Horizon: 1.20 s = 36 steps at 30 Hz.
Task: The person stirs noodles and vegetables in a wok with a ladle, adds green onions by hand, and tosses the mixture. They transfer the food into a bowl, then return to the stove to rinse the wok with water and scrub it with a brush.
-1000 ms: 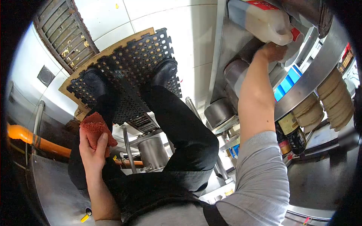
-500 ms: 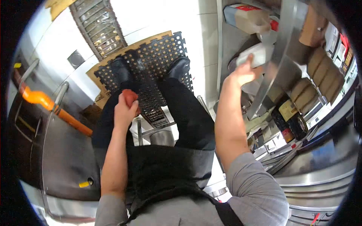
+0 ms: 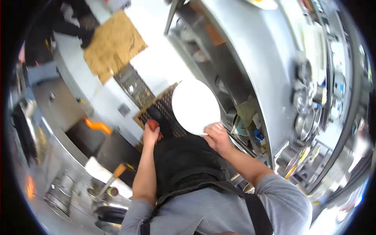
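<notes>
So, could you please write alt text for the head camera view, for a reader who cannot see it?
A person's right hand holds a white plate by its rim, while the left hand grips a red cloth, beside a steel counter.

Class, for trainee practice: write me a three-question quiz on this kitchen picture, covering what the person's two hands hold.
1. True or false: the right hand grips a white plate at its rim.
2. The left hand holds: A) a knife, B) a red cloth, C) a bottle.
3. Fill in: the tool handle beside the person's left elbow is coloured ____.
Key: 1 true; 2 B; 3 orange.
</notes>
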Tool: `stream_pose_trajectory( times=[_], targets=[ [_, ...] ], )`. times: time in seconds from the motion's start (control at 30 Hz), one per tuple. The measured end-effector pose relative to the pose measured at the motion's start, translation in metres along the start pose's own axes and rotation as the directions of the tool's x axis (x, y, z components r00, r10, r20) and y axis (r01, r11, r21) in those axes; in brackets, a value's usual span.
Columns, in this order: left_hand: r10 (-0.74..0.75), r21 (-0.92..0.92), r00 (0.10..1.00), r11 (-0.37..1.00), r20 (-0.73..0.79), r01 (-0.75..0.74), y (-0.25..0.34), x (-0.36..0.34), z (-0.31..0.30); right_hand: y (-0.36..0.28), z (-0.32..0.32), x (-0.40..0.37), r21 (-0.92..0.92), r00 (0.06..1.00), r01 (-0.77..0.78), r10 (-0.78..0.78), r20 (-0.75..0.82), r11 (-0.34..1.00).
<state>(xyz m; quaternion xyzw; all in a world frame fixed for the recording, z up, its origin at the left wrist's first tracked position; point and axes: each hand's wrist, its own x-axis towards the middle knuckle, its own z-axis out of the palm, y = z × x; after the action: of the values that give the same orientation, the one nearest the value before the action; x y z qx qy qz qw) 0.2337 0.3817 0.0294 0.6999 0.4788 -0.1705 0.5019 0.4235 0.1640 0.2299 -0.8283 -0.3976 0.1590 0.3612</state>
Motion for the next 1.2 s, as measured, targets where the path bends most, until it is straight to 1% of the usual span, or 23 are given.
stream_pose_trajectory(
  times=[0.03,0.1,0.17,0.2,0.23,0.3,0.37,0.43,0.5,0.57,0.6,0.63,0.7,0.77,0.83,0.9,0.93,0.97,1.03,1.07,1.1,1.17,1.2],
  targets=[
    [0.019,0.104,0.999,0.994,-0.042,-0.015,0.012,-0.006,-0.015,-0.014,-0.025,0.001,-0.016,0.998,0.017,-0.018,-0.067,1.000],
    [0.088,0.038,0.994,0.996,-0.068,-0.086,0.054,-0.031,-0.054,-0.036,-0.070,-0.001,-0.119,0.976,0.058,-0.081,-0.201,0.991],
    [-0.092,-0.008,0.996,0.996,0.016,0.092,0.094,-0.058,-0.087,-0.032,-0.105,0.007,-0.233,0.948,0.020,-0.092,-0.304,0.972],
    [-0.074,0.018,0.997,0.997,-0.032,0.074,0.103,-0.066,-0.095,-0.021,-0.119,0.013,-0.289,0.932,-0.015,-0.091,-0.350,0.957],
    [-0.052,0.019,0.997,0.998,-0.056,0.054,0.081,-0.054,-0.096,-0.005,-0.130,0.022,-0.340,0.916,-0.055,-0.088,-0.390,0.939],
    [0.167,0.127,0.961,0.982,-0.221,-0.141,0.012,-0.011,-0.093,0.033,-0.148,0.041,-0.427,0.904,-0.119,-0.080,-0.419,0.896],
    [0.193,0.152,0.946,0.976,-0.259,-0.158,0.017,-0.022,-0.105,0.066,-0.159,0.059,-0.445,0.874,-0.194,-0.053,-0.483,0.874],
    [-0.020,-0.069,0.978,0.998,-0.206,0.006,0.024,-0.035,-0.110,0.106,-0.162,0.074,-0.464,0.888,-0.243,0.003,-0.460,0.852],
    [-0.021,-0.171,0.974,0.985,-0.225,-0.019,0.038,-0.066,-0.103,0.122,-0.172,0.081,-0.479,0.902,-0.298,0.079,-0.425,0.826],
    [-0.048,-0.268,0.958,0.963,-0.284,-0.031,0.043,-0.103,-0.088,0.122,-0.176,0.090,-0.525,0.798,-0.178,-0.190,-0.572,0.832],
    [-0.051,-0.280,0.960,0.960,-0.275,-0.029,0.065,-0.134,-0.079,0.098,-0.185,0.090,-0.539,0.784,-0.181,-0.211,-0.585,0.823],
    [-0.095,-0.258,0.960,0.966,-0.265,0.025,0.054,-0.144,-0.068,0.086,-0.182,0.086,-0.529,0.786,-0.172,-0.209,-0.582,0.831],
    [-0.179,-0.320,0.952,0.943,-0.248,0.094,0.036,-0.164,-0.042,0.064,-0.168,0.075,-0.209,0.796,-0.015,-0.115,-0.594,0.978],
    [-0.306,-0.440,0.924,0.879,-0.231,0.181,0.017,-0.193,-0.014,0.052,-0.135,0.056,0.016,0.940,0.085,-0.075,-0.332,0.996],
    [-0.258,-0.585,0.938,0.807,-0.232,0.078,0.005,-0.218,0.005,0.042,-0.089,0.036,0.015,0.979,0.200,-0.201,0.032,0.980],
    [-0.286,-0.703,0.908,0.711,-0.307,-0.013,0.012,-0.245,0.013,0.010,-0.058,0.019,0.144,0.851,0.355,-0.383,0.358,0.924],
    [-0.259,-0.786,0.889,0.597,-0.378,-0.160,0.005,-0.252,0.021,-0.006,-0.044,0.016,0.213,0.754,0.363,-0.420,0.505,0.907],
    [-0.311,-0.753,0.834,0.634,-0.456,-0.175,0.001,-0.265,0.019,-0.024,-0.031,0.015,0.260,0.634,0.350,-0.432,0.641,0.900],
    [-0.439,-0.693,0.700,0.712,-0.563,-0.111,0.010,-0.315,0.003,-0.060,-0.007,0.020,0.287,0.498,0.418,-0.482,0.721,0.862],
    [-0.518,-0.738,0.625,0.659,-0.584,-0.144,0.006,-0.331,0.003,-0.083,0.008,0.027,0.330,0.427,0.539,-0.589,0.686,0.775],
    [-0.583,-0.773,0.564,0.612,-0.585,-0.168,-0.007,-0.350,0.002,-0.113,0.022,0.031,0.335,0.408,0.472,-0.539,0.737,0.815],
    [-0.668,-0.870,0.569,0.276,-0.480,-0.410,-0.024,-0.382,0.003,-0.176,0.046,0.037,0.370,0.354,0.559,-0.617,0.703,0.742],
    [-0.705,-0.893,0.580,0.172,-0.407,-0.417,-0.027,-0.410,-0.008,-0.211,0.063,0.036,0.430,0.334,0.604,-0.703,0.628,0.671]
  ],
)
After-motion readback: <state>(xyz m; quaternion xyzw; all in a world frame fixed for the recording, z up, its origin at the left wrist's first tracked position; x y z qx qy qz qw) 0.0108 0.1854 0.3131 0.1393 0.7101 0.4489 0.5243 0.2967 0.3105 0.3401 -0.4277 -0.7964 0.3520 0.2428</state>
